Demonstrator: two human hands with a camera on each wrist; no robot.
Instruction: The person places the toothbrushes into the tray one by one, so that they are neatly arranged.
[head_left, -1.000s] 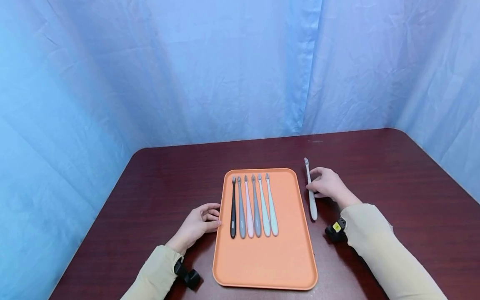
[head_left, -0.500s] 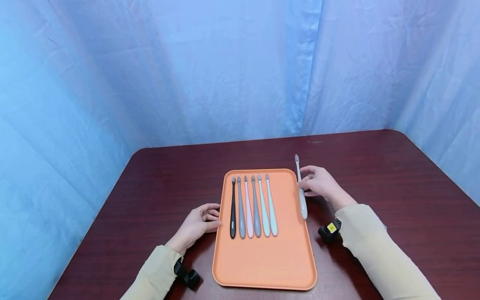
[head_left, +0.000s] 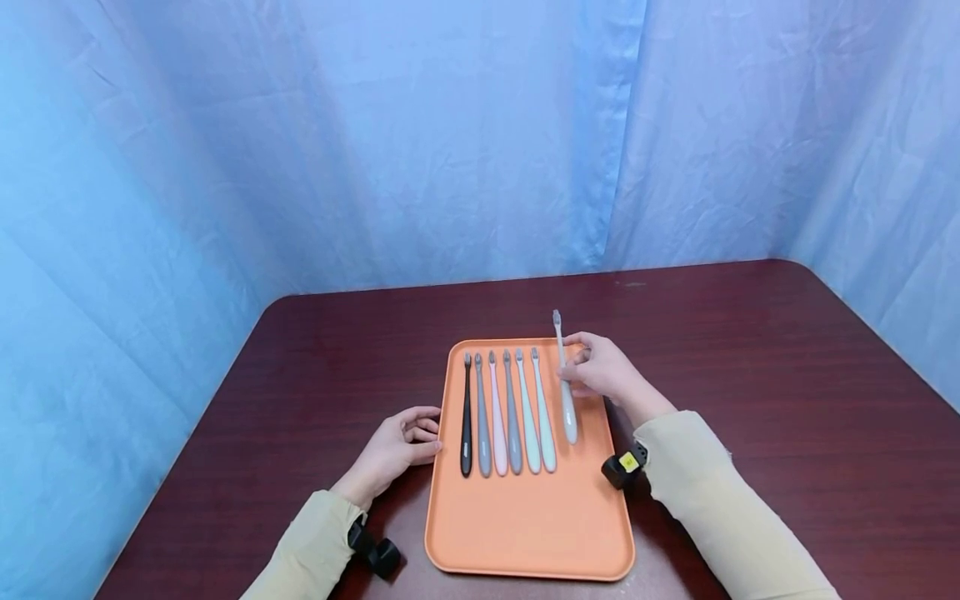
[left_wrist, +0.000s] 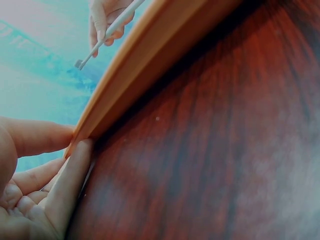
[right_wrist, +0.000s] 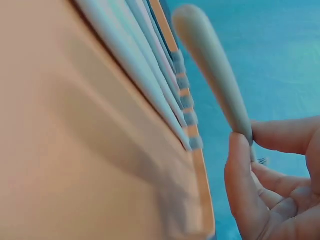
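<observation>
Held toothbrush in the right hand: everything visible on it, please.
The held toothbrush is slim, pale grey-beige, smooth and plastic-looking, with a thin neck widening into a rounded handle end. Its small bristled head points away from the person, past the far rim of the orange tray. The right hand pinches it mid-shaft, above the tray, just right of the six toothbrushes in the row, roughly parallel to them.

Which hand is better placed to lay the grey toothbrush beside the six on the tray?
Probably the right hand: it pinches the grey toothbrush above the tray. The left hand only touches the tray's edge.
</observation>
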